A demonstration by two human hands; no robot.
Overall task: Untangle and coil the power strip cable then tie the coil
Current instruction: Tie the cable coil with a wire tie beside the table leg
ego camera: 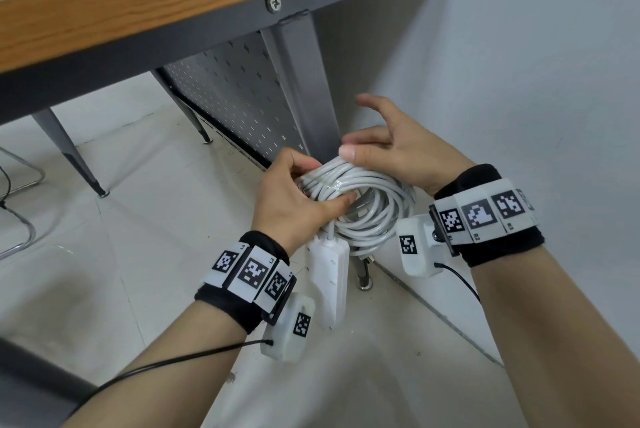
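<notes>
The left hand (294, 199) is clenched around one side of the coil (367, 205) of white cable: its fingers curl over the top of the bundled loops and the thumb presses in from below, its tip reaching into the open middle of the ring. The coil sits directly between the two hands, held up off the floor (104, 289), with most of its loops spreading out to the right of the left hand and under the right palm.

The right hand (391, 157) hovers over the far upper edge of the coil. Its thumb lies flat against the top of the loops just beside the left fingers, while the other fingers are spread and lifted, gripping nothing; the heel of the hand is just above the right side of the ring.

A band of clear tape (329, 182) appears to wrap the loops close to the left fingers, though it is hard to make out.

The power strip (327, 275) hangs straight down below the left hand, beside the left wrist, its cable running up into the coil.

Beyond both hands stands a grey table leg (308, 81) under a wooden tabletop (138, 11).
</notes>
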